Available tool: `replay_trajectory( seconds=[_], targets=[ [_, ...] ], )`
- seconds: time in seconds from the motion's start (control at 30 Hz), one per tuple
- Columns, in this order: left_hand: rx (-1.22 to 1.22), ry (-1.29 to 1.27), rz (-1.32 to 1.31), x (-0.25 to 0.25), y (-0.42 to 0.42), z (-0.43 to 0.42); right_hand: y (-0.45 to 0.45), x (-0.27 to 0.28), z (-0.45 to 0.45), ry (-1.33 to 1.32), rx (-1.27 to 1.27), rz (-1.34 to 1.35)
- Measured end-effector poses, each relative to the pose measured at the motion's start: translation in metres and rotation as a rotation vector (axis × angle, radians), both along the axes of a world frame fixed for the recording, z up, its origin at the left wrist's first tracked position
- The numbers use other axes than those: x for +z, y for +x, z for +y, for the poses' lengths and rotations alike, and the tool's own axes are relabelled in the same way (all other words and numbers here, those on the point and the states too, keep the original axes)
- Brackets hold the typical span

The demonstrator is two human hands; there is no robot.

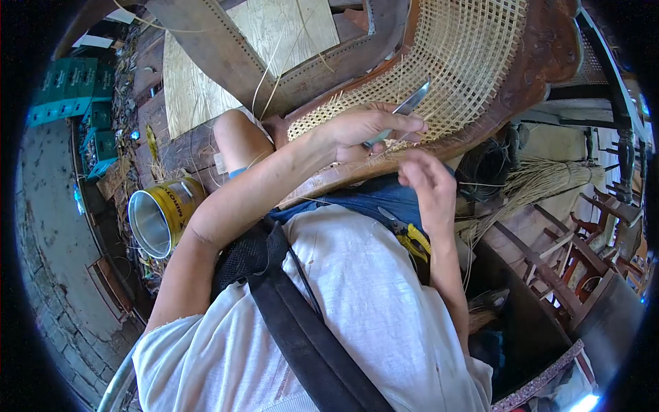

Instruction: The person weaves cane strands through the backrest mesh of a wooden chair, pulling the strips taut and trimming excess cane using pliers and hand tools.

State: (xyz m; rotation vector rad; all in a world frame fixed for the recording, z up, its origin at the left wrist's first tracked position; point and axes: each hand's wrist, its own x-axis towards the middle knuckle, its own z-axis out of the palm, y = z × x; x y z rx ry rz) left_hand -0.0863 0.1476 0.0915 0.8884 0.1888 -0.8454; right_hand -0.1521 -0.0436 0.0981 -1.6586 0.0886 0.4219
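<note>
My left hand [364,130] is closed around a knife [413,98], whose shiny blade points up and away to the right; part of a pale handle shows below the fingers. Under that hand lies a woven cane panel [460,55] in a carved brown wooden frame [549,51], which rests across my lap. Loose cane ends stick out along the panel's near edge. Just right of the knife, my right hand [431,182] hovers close to the frame's near rail with its fingers curled together. Whatever those fingers may hold is too small to make out.
Yellow-handled pliers [414,242] lie at my lap. A yellow tin [175,209] stands at the left. Beyond are a drilled wooden frame [226,41] and a pale board [185,96]. At right are a bundle of cane strands [549,180] and wooden chair parts [549,268]. Green crates [72,86] stand far left.
</note>
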Motion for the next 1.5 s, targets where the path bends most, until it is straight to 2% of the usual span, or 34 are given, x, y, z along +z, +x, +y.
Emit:
replay_trajectory(
  seconds=[0.17, 0.27, 0.33, 0.43, 0.47, 0.5, 0.57, 0.67, 0.7, 0.77, 0.83, 0.9, 0.97, 1.07, 1.1, 1.17, 1.2, 1.23, 1.3, 1.37, 1.4, 1.43, 1.5],
  targets=[
    [-0.008, 0.103, -0.092, 0.003, -0.007, -0.003, 0.026, -0.004, 0.023, 0.092, 0.025, -0.181],
    [0.13, 0.129, -0.111, 0.013, -0.007, 0.003, 0.03, 0.005, 0.027, -0.026, 0.062, -0.225],
    [0.0, 0.405, -0.34, 0.025, -0.007, 0.012, 0.032, 0.006, 0.023, -0.031, 0.019, -0.233],
    [0.004, 0.35, -0.429, 0.019, -0.012, 0.016, 0.036, -0.006, 0.015, -0.005, 0.009, -0.288],
    [0.004, 0.26, -0.444, 0.023, -0.012, 0.017, 0.037, -0.002, 0.017, -0.003, 0.017, -0.29],
    [0.012, 0.263, -0.444, 0.029, -0.012, 0.02, 0.038, 0.005, 0.019, -0.065, 0.016, -0.306],
    [-0.061, 0.49, -0.397, 0.04, -0.011, 0.025, 0.04, 0.015, 0.022, -0.124, 0.026, -0.328],
    [0.078, 0.447, -0.295, 0.036, -0.01, 0.026, 0.043, 0.02, 0.023, -0.149, 0.064, -0.395],
    [0.093, 0.455, -0.296, 0.033, -0.009, 0.027, 0.045, 0.02, 0.022, -0.233, 0.107, -0.451],
    [0.272, 0.291, -0.243, 0.027, -0.004, 0.03, 0.042, 0.024, 0.026, -0.302, 0.169, -0.515],
    [0.342, 0.301, -0.177, 0.032, 0.003, 0.04, 0.033, 0.033, 0.038, -0.392, 0.454, -0.515],
    [0.416, 0.183, -0.25, 0.041, 0.008, 0.055, 0.013, 0.02, 0.06, -0.232, 0.607, -0.465],
    [0.481, 0.123, -0.237, 0.048, 0.014, 0.063, -0.004, -0.011, 0.08, -0.117, 0.978, -0.624],
    [0.607, 0.0, -0.242, 0.056, 0.024, 0.079, -0.027, 0.0, 0.118, -0.237, 1.385, -0.409],
    [0.622, 0.01, -0.25, 0.062, 0.026, 0.085, -0.024, -0.003, 0.12, -0.23, 1.399, -0.421],
    [0.649, 0.039, -0.274, 0.075, 0.026, 0.096, -0.015, -0.01, 0.117, -0.322, 1.282, -0.511],
    [0.633, 0.045, -0.275, 0.082, 0.025, 0.101, -0.006, -0.002, 0.115, -0.445, 1.269, -0.548],
    [0.646, 0.044, -0.282, 0.085, 0.024, 0.106, 0.004, 0.007, 0.112, -0.447, 1.28, -0.558],
    [0.648, 0.055, -0.297, 0.09, 0.024, 0.111, 0.025, 0.02, 0.108, -0.255, 0.947, -0.197],
    [0.656, 0.037, -0.291, 0.091, 0.024, 0.11, 0.04, 0.021, 0.109, 0.054, 0.563, -0.084],
    [0.656, 0.023, -0.281, 0.092, 0.024, 0.108, 0.048, 0.031, 0.112, 0.182, 0.48, -0.067],
    [0.646, 0.016, -0.288, 0.093, 0.025, 0.105, 0.053, 0.033, 0.116, 0.177, 0.471, -0.075],
    [0.65, 0.032, -0.312, 0.093, 0.026, 0.1, 0.059, 0.036, 0.126, 0.336, 0.436, -0.095]
  ],
)
